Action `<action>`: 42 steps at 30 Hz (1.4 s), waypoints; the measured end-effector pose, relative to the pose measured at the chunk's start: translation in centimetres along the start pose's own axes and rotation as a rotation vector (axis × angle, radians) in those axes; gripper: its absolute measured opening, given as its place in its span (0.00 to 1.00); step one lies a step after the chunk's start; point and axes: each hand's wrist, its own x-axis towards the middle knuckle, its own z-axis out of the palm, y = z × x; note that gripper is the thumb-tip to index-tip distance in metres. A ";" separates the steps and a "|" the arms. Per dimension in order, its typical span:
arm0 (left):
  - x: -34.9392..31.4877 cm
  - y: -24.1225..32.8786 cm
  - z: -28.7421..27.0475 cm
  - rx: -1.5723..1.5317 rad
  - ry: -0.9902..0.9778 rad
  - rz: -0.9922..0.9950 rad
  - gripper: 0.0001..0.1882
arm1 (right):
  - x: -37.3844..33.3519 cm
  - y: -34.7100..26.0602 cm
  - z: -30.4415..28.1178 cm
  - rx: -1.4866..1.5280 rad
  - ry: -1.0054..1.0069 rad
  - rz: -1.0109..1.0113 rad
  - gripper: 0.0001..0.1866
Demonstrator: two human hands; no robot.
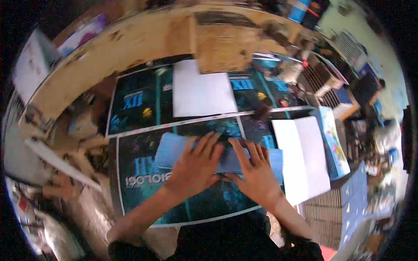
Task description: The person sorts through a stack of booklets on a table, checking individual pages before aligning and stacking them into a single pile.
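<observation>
Here, from the largest thing to the smallest:

- The worn wooden table (143, 39) curves across the upper part of the view, its pale top scuffed and stained; its far rim and left end are bare, while the right end is crowded with clutter.
- A large dark printed sheet with blue-green artwork and a white border (143, 191) lies flat nearest the person, long axis running left to right; a second sheet of the same kind (139, 102) lies just beyond it, edges nearly touching.
- A blank white sheet of paper (201, 93) rests on the far dark sheet.
- An open white booklet (302, 158) lies to the right, atop a stack of bound books (326, 215) at the table's right edge.
- A light blue folded paper (174, 150) sits on the near dark sheet, long axis left to right, its left end showing free and its right part under the hands; open room lies to its left and toward the person.
- The left hand (196, 167) presses flat on the blue paper, fingers spread wide, gripping nothing.
- The right hand (257, 172) lies flat just beside it, fingers splayed on the same paper, thumbs nearly meeting.
</observation>
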 end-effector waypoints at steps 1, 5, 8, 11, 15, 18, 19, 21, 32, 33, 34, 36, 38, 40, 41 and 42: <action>0.0 -0.1 0.5 -0.006 0.011 0.051 0.51 | -0.3 -0.3 -0.8 0.003 0.077 0.017 0.38; 1.0 -0.2 -1.8 -0.188 0.079 0.070 0.39 | -4.5 -0.2 -2.8 -0.067 0.025 0.058 0.35; 2.0 -0.9 -1.3 -0.230 0.101 0.119 0.33 | -6.3 0.2 0.7 -0.038 0.049 0.082 0.34; 2.6 -1.6 -0.7 -0.346 0.020 0.043 0.29 | -6.8 -0.7 1.5 -0.009 0.084 0.056 0.34; 2.9 -2.4 -1.7 -0.392 -0.135 0.034 0.26 | -6.5 -0.5 2.7 0.017 0.155 0.004 0.29; 2.7 -2.7 -2.3 -0.455 -0.223 0.025 0.28 | -6.2 -1.2 2.2 0.103 0.181 0.035 0.25; 2.7 -2.8 -2.5 -0.500 -0.258 0.029 0.29 | -6.2 -1.5 2.0 0.157 0.191 0.060 0.22; 2.8 -2.8 -1.8 -0.419 -0.195 0.069 0.32 | -7.1 -1.7 2.4 0.124 0.174 0.013 0.23; 5.7 -5.1 -0.6 -0.540 -0.356 0.082 0.37 | -7.8 4.0 -8.9 0.276 0.102 -0.073 0.22; 5.4 -4.9 -0.8 -0.447 -0.349 0.059 0.35 | -7.7 4.3 -11.2 0.292 0.149 -0.022 0.20; 4.8 -4.6 -1.5 -0.399 -0.335 0.046 0.35 | -7.4 4.1 -13.4 0.301 0.200 0.026 0.18; 2.1 -3.8 -2.8 -0.316 -0.304 0.052 0.32 | -6.3 3.8 -15.0 0.170 0.488 0.002 0.19; 1.1 -2.7 -1.5 -0.292 -0.258 0.215 0.29 | -5.0 3.5 -15.0 0.099 0.558 0.056 0.19; -0.8 -1.8 -1.6 -0.243 -0.210 0.326 0.26 | -3.5 4.1 -13.8 0.087 0.478 0.035 0.17; -1.7 -1.2 -1.8 -0.236 -0.202 0.310 0.26 | -3.1 4.3 -12.6 0.149 0.439 0.056 0.16; -2.4 -0.4 -2.1 -0.246 -0.185 0.363 0.28 | -2.8 4.5 -11.5 0.243 0.314 0.166 0.16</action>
